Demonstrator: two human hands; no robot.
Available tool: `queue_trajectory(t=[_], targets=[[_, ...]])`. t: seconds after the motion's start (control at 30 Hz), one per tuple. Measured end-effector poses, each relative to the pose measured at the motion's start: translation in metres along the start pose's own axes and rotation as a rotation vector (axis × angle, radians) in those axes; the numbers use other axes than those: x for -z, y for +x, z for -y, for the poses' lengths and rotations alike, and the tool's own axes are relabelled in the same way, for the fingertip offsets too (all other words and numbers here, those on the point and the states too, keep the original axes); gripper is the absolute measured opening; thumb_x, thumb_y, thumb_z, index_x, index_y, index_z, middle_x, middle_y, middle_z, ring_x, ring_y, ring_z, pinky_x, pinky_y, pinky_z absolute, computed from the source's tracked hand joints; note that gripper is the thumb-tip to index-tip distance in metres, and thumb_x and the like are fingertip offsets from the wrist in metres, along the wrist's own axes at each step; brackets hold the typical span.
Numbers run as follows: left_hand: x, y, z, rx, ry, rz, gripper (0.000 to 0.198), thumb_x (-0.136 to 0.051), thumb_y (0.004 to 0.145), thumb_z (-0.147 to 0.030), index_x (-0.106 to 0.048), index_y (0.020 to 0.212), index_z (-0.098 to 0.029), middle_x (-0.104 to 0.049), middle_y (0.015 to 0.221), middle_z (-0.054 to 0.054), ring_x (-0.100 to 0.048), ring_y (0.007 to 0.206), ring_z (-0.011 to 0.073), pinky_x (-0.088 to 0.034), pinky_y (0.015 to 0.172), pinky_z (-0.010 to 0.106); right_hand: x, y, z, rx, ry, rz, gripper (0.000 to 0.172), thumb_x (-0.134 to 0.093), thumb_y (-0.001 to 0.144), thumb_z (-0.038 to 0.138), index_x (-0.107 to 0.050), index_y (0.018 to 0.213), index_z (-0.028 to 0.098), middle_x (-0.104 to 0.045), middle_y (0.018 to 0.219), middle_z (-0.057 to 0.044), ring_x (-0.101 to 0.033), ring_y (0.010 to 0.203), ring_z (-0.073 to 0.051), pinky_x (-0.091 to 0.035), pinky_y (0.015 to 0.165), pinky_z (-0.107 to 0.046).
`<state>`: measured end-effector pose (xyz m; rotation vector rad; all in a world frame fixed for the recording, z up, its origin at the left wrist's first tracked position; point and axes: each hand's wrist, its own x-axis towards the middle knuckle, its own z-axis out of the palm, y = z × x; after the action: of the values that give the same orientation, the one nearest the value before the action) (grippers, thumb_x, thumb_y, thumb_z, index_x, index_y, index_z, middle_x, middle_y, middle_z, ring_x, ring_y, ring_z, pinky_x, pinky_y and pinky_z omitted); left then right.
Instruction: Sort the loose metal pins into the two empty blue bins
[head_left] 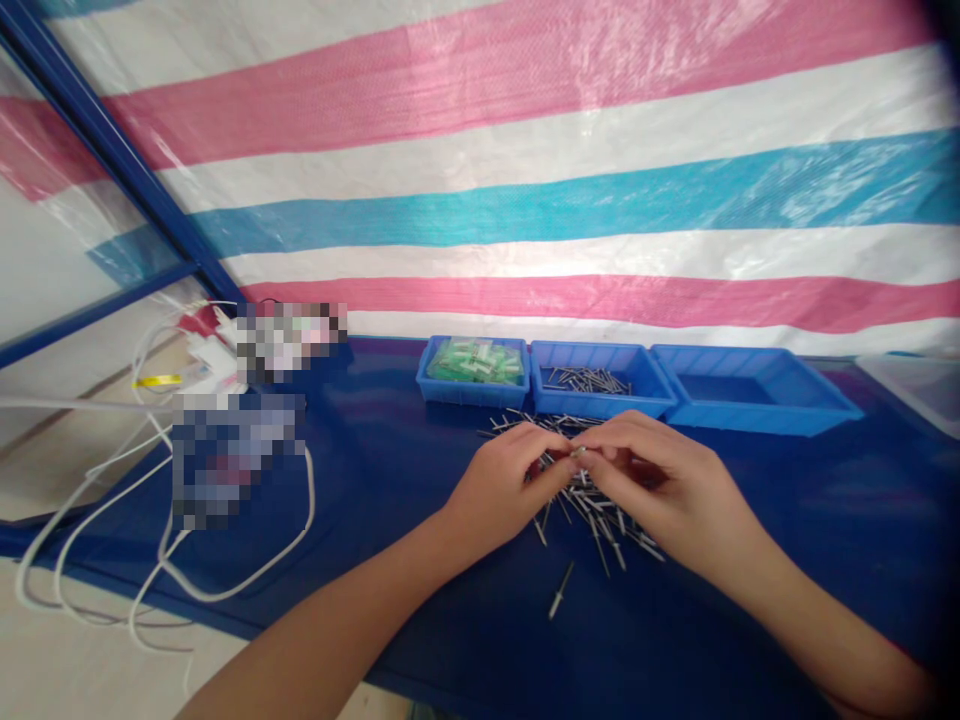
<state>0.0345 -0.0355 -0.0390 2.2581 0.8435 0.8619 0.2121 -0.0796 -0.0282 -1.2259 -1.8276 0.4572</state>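
A loose pile of blind rivets point(600, 515), silver with thin dark stems, lies on the blue table under my hands. My left hand point(504, 478) and my right hand point(664, 480) meet fingertip to fingertip above this pile. Between their pinched thumbs and forefingers shows the small silvery end of a rivet point(579, 453); fingers cover the remainder. One single rivet point(559, 592) lies apart, nearer the front edge. Behind the hands, a blue bin point(600, 408) contains more rivets.
A left bin point(472, 394) holds green-and-clear plastic packets; a right bin point(765, 418) shows its bare floor. At far right stands a translucent container point(911, 390). White cables point(311, 490) and blurred-out items occupy the left side. Striped sheeting point(562, 215) hangs behind.
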Motion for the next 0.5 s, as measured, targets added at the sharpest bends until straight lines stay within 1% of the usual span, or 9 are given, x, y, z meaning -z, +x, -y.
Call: queue_trajectory(t=[0.07, 0.1, 0.2, 0.27, 0.33, 0.4, 0.47, 0.5], targets=[[0.002, 0.0, 0.0, 0.016, 0.003, -0.029, 0.019, -0.053, 0.091, -0.033, -0.062, 0.091, -0.016, -0.063, 0.087, 0.003, -0.056, 0.073, 0.0118, -0.044, 0.072, 0.023, 0.003, 0.001, 0.0, 0.068, -0.059, -0.012, 0.012, -0.058, 0.088, 0.02, -0.066, 0.097, 0.022, -0.057, 0.078, -0.001, -0.049, 0.057, -0.01, -0.039, 0.049, -0.024], [0.004, -0.001, 0.001, 0.027, 0.004, -0.04, 0.018, -0.054, 0.091, -0.033, -0.061, 0.091, -0.016, -0.063, 0.087, 0.003, -0.055, 0.073, 0.0115, -0.044, 0.071, 0.023, 0.004, 0.001, -0.001, 0.102, -0.089, -0.019, 0.013, -0.058, 0.087, 0.019, -0.066, 0.097, 0.021, -0.058, 0.079, -0.001, -0.049, 0.058, -0.01, -0.04, 0.05, -0.024], [0.006, -0.001, 0.002, 0.076, -0.001, -0.062, 0.018, -0.055, 0.089, -0.035, -0.059, 0.091, -0.017, -0.061, 0.085, 0.001, -0.054, 0.07, 0.0108, -0.043, 0.069, 0.022, 0.006, 0.002, -0.004, 0.175, -0.177, -0.026, 0.013, -0.057, 0.087, 0.016, -0.066, 0.097, 0.019, -0.061, 0.087, -0.004, -0.055, 0.069, -0.012, -0.043, 0.058, -0.024], [0.007, -0.001, 0.002, 0.106, -0.011, -0.077, 0.02, -0.055, 0.089, -0.037, -0.058, 0.091, -0.017, -0.06, 0.084, 0.001, -0.053, 0.069, 0.0108, -0.043, 0.068, 0.023, 0.005, 0.003, -0.006, 0.188, -0.207, -0.016, 0.013, -0.056, 0.089, 0.016, -0.065, 0.098, 0.018, -0.062, 0.09, -0.006, -0.058, 0.077, -0.014, -0.045, 0.064, -0.026], [0.008, -0.002, 0.001, 0.125, -0.027, -0.093, 0.022, -0.053, 0.09, -0.038, -0.057, 0.089, -0.017, -0.059, 0.082, 0.001, -0.053, 0.069, 0.0109, -0.043, 0.067, 0.023, 0.003, 0.003, -0.007, 0.171, -0.197, 0.011, 0.015, -0.054, 0.09, 0.018, -0.066, 0.098, 0.018, -0.063, 0.09, -0.006, -0.059, 0.08, -0.015, -0.046, 0.068, -0.027], [0.008, -0.001, 0.0, 0.134, -0.049, -0.106, 0.022, -0.052, 0.09, -0.038, -0.057, 0.087, -0.017, -0.059, 0.082, 0.0, -0.052, 0.069, 0.0108, -0.043, 0.067, 0.023, 0.0, 0.003, -0.008, 0.119, -0.15, 0.048, 0.016, -0.051, 0.092, 0.021, -0.066, 0.097, 0.018, -0.064, 0.088, -0.006, -0.06, 0.079, -0.015, -0.046, 0.07, -0.028], [0.009, -0.001, -0.001, 0.143, -0.068, -0.119, 0.022, -0.052, 0.091, -0.038, -0.057, 0.089, -0.017, -0.06, 0.082, 0.0, -0.052, 0.068, 0.0105, -0.043, 0.066, 0.023, -0.003, 0.004, -0.009, 0.021, -0.077, 0.073, 0.019, -0.05, 0.092, 0.026, -0.068, 0.093, 0.018, -0.064, 0.085, -0.006, -0.06, 0.076, -0.016, -0.046, 0.068, -0.029], [0.009, -0.001, -0.001, 0.149, -0.079, -0.124, 0.022, -0.052, 0.091, -0.038, -0.057, 0.093, -0.017, -0.06, 0.083, 0.0, -0.052, 0.068, 0.0104, -0.043, 0.066, 0.022, -0.004, 0.005, -0.011, -0.044, -0.035, 0.061, 0.021, -0.05, 0.092, 0.029, -0.068, 0.091, 0.018, -0.065, 0.084, -0.006, -0.06, 0.076, -0.017, -0.046, 0.067, -0.029]])
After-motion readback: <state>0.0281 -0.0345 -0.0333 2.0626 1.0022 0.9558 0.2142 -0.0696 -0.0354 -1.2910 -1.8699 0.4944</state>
